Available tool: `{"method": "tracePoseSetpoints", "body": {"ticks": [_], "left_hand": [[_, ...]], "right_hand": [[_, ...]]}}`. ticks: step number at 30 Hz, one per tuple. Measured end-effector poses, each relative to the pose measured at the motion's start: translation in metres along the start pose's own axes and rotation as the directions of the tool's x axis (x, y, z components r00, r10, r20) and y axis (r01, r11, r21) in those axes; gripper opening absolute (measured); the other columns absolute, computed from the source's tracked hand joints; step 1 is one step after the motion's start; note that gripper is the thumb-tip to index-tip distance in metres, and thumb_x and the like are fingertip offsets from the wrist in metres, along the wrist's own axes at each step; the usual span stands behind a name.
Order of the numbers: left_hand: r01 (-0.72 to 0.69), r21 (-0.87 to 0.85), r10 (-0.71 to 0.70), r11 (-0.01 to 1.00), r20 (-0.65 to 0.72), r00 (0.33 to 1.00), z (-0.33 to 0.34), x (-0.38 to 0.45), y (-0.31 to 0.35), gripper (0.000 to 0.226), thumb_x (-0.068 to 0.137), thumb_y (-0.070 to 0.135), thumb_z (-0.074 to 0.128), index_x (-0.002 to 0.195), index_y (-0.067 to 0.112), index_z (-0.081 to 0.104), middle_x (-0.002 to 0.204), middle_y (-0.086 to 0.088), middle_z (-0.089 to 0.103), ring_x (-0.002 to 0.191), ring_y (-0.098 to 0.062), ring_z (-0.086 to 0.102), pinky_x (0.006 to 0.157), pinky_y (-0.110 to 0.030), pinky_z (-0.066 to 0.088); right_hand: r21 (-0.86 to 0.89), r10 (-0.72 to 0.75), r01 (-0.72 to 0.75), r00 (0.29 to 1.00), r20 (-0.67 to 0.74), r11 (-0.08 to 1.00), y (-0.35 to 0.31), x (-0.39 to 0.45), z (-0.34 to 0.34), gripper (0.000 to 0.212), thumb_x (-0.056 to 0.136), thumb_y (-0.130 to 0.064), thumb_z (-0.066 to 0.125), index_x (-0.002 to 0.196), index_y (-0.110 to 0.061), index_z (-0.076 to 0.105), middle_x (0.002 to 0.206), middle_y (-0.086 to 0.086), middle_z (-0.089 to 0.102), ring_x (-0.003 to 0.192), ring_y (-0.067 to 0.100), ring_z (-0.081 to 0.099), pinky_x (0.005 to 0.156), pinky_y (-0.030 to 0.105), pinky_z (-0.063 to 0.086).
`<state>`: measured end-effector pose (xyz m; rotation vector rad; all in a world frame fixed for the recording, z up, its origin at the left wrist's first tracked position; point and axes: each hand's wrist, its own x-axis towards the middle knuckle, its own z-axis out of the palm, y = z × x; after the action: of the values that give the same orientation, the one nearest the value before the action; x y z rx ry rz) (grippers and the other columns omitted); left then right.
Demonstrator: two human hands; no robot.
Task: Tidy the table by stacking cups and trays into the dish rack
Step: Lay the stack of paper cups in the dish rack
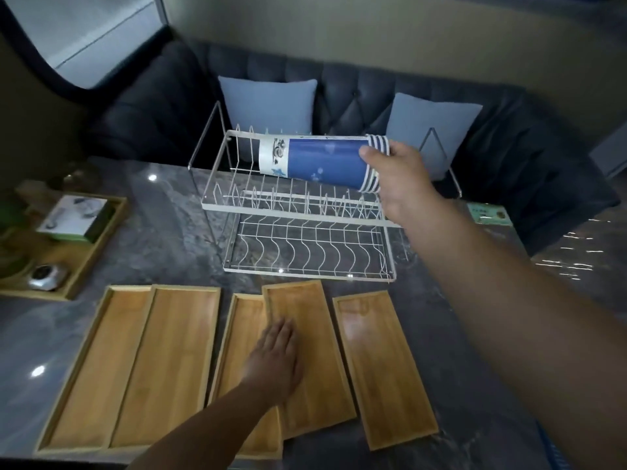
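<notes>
My right hand (403,179) grips a stack of nested blue and white paper cups (319,161) by the rim end, held on its side above the upper tier of the white wire dish rack (305,245). Several shallow wooden trays lie in a row in front of the rack. My left hand (276,357) rests flat, fingers together, on the middle wooden tray (315,368), which lies partly over another tray (237,351). A separate tray (380,364) lies to the right, and two trays (135,364) sit side by side at the left.
A larger wooden tray (81,266) at the far left holds a box and a small metal object. A dark sofa (356,93) with two light blue cushions stands behind the grey marble table (163,225). A green card (488,215) lies right of the rack.
</notes>
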<state>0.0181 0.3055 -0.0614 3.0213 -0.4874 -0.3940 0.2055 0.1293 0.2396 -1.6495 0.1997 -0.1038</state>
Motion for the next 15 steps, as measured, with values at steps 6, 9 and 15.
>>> {"method": "tracePoseSetpoints", "body": {"ticks": [6, 9, 15], "left_hand": [[-0.025, 0.015, 0.024, 1.000, 0.014, 1.000, -0.002, -0.001, 0.002, 0.070, 0.095, 0.051, 0.004, 0.152, 0.013, -0.006, 0.161, -0.009, -0.012, 0.140, -0.021, -0.027, 0.111, -0.040, -0.022], [-0.030, 0.011, 0.030, 0.999, 0.016, 0.999, -0.003, -0.002, 0.000, 0.069, 0.095, 0.051, 0.003, 0.151, 0.012, -0.009, 0.159, -0.009, -0.016, 0.140, -0.024, -0.029, 0.112, -0.041, -0.021], [-0.039, -0.020, 0.039, 0.999, 0.015, 0.999, -0.006, -0.004, -0.004, 0.070, 0.094, 0.051, 0.001, 0.151, 0.012, -0.008, 0.158, -0.008, -0.018, 0.142, -0.024, -0.026, 0.114, -0.041, -0.018]], "right_hand": [[-0.171, 0.070, -0.075, 0.997, -0.034, 0.982, 0.021, 0.034, 0.055, 0.023, 0.087, -0.022, 0.065, 0.105, -0.008, 0.064, 0.100, 0.010, 0.066, 0.087, 0.024, 0.060, 0.079, 0.033, 0.048], [-0.274, 0.091, -0.091, 0.996, -0.012, 0.957, 0.025, 0.042, 0.069, 0.034, 0.088, -0.023, 0.064, 0.115, -0.005, 0.057, 0.109, 0.010, 0.061, 0.092, 0.025, 0.055, 0.079, 0.031, 0.042], [-0.477, 0.210, -0.170, 0.977, 0.032, 0.862, 0.020, 0.052, 0.062, 0.037, 0.085, -0.023, 0.068, 0.115, -0.010, 0.052, 0.096, 0.006, 0.050, 0.096, 0.029, 0.055, 0.090, 0.046, 0.051]]}}
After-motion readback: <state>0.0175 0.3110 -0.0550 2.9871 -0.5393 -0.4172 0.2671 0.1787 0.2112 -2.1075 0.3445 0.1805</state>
